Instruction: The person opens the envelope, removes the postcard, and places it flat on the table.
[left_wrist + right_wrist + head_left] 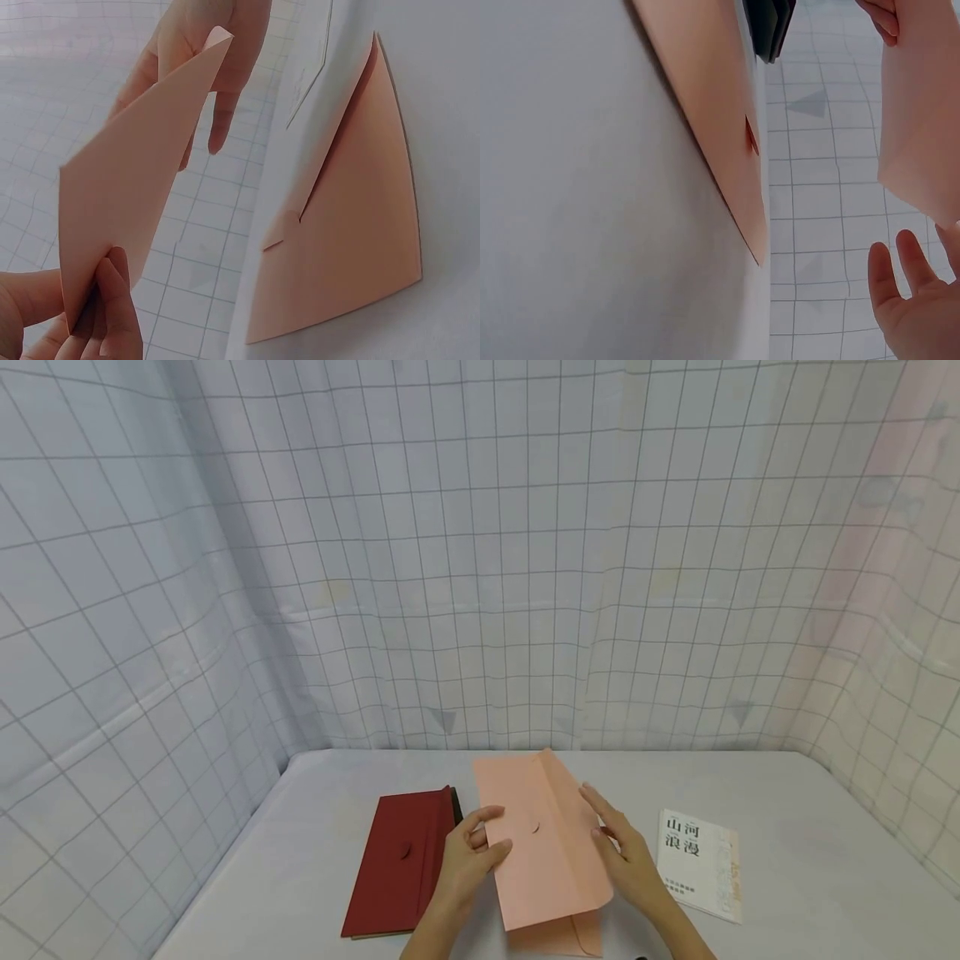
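Note:
A pale pink paper envelope (525, 877) with a small curved slit is raised above the table. My left hand (467, 858) pinches its left edge between thumb and fingers, as the left wrist view also shows. At the opposite edge, beside the creased flap, is my right hand (624, 856), its fingers extended and spread in the right wrist view. The thumb there is near or against the paper; its contact is partly hidden. Flat on the table beneath lies another pink envelope (352, 217) with a cut slot, mostly covered in the head view.
Left of the hands lies a dark red envelope (393, 860) with a similar slit, stacked over other covers with a black edge. White printed cards (697, 872) with large Chinese characters lie at the right. A grid-patterned curtain (525, 568) hangs behind the white table (300, 860).

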Motion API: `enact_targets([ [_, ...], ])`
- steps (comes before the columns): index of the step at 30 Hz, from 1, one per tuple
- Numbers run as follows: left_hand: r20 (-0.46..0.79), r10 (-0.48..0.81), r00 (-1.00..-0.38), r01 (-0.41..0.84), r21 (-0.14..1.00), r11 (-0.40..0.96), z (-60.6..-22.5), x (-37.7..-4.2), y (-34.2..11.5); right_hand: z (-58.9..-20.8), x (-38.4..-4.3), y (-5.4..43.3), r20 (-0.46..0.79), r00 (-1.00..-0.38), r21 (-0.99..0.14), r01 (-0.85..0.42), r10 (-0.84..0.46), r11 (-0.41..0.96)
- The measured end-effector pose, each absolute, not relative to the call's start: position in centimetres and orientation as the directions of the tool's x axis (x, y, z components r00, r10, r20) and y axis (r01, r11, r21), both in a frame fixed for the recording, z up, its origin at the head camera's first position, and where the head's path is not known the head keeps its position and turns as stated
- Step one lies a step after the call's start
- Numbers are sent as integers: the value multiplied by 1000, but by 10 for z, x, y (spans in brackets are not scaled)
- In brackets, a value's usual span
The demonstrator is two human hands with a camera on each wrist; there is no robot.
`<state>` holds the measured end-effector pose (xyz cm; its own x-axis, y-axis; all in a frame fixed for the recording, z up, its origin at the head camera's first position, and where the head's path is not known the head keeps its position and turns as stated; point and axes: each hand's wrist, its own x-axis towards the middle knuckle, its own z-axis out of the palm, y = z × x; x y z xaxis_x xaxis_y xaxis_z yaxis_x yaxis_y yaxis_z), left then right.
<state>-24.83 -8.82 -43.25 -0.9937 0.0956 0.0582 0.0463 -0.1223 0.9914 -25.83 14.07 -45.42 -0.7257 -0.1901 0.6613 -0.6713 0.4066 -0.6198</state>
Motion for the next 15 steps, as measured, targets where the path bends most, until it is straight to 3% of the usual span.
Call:
enact_targets([
  [15,44,122,-992,25,988,-150,-431,-247,-90,-463,-262,141,715,-685,-517,-652,-138,555],
])
